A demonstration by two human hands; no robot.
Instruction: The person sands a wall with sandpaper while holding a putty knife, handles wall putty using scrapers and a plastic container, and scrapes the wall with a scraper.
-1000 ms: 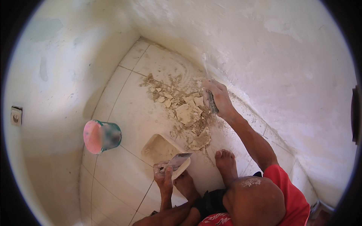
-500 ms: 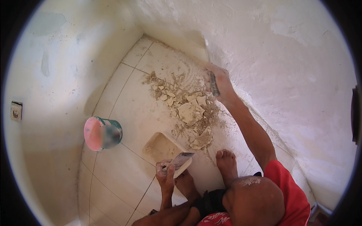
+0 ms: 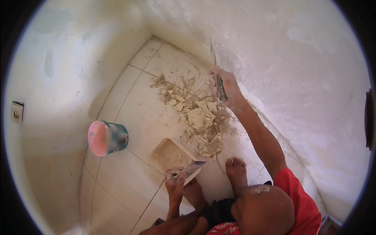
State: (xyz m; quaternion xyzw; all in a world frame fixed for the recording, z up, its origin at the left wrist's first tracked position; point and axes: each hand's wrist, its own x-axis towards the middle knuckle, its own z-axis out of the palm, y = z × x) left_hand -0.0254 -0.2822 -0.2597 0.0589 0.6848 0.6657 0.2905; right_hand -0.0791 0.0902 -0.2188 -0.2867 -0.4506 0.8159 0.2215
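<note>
My right hand is closed around the dark handle of a putty knife. Its thin blade, seen nearly edge-on, points away along the lower part of the right wall and appears to touch it. Near my feet, my left hand grips a second putty knife, whose flat, smeared blade sticks out to the right over the near edge of a pale tray. Beige paste or powder lies in the tray. White residue coats the fingers of both hands.
Broken plaster pieces and crumbs lie on the tiled floor between tray and right wall. A pink and teal bucket stands to the left. A socket sits on the left wall. My bare foot is beside the debris.
The putty knife in my right hand has turned, so its blade and handle now show more clearly against the wall. My left hand still holds its knife by the tray.
</note>
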